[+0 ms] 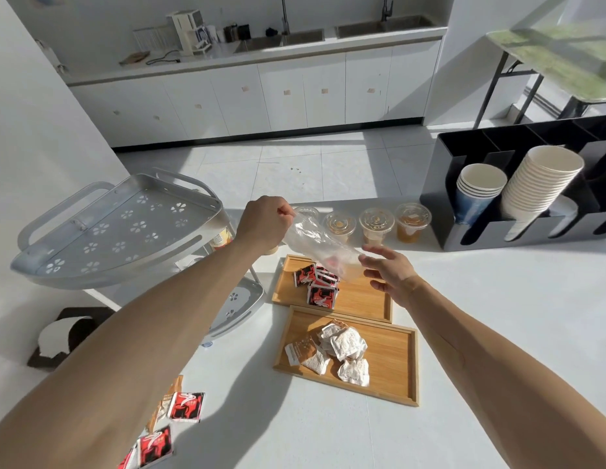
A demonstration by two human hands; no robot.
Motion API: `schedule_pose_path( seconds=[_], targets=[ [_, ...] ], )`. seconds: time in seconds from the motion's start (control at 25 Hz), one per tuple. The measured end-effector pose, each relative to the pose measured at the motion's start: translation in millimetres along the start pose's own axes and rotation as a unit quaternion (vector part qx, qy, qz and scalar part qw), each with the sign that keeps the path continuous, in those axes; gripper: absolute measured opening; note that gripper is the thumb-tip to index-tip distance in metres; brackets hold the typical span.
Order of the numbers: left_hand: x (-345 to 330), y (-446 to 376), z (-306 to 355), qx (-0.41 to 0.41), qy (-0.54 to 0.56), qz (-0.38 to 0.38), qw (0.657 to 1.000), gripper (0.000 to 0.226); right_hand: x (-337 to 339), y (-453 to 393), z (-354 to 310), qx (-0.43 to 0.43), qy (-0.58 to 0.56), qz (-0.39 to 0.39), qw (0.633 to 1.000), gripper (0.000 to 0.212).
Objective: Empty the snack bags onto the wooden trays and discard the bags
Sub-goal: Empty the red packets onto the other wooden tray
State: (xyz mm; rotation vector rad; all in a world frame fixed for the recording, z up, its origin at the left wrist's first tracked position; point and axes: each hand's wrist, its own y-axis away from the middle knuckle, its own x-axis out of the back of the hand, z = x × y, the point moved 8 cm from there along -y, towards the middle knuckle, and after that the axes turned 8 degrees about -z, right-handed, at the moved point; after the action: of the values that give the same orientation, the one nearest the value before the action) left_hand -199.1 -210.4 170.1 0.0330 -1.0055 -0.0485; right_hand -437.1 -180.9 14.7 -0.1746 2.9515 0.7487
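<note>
Between your fingers (369, 262) you hold a snack bag (320, 245) of thin, clear, crinkled plastic. Below them, both wooden trays (393, 360) show a matt, pale grain. The red packets (317, 282) look glossy; the white packets (345, 343) are creased and dull. The surface (497, 333) is smooth, matt white. Beyond your fingers, the lidded cups (376, 223) are clear plastic.

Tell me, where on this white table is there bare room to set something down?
The white table lies bare right of both wooden trays, from the near tray up toward the black cup organizer. Another patch lies in front of the near tray. It is crowded along the lidded cups and around the loose red packets at near left.
</note>
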Motion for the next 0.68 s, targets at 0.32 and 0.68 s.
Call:
schedule_pose_path(
  seconds=[0.32,0.68],
  targets=[
    [-9.6,74.2,-36.4,0.039,0.159,0.006,0.987,0.014,7.8,87.8,-31.6,0.088,0.128,0.052,0.986,0.01],
    [-17.8,186.1,-99.7,0.113,0.294,-0.024,0.949,0.019,-59.6,159.5,-8.4,0.122,0.168,-0.003,0.978,0.019]
  ],
)
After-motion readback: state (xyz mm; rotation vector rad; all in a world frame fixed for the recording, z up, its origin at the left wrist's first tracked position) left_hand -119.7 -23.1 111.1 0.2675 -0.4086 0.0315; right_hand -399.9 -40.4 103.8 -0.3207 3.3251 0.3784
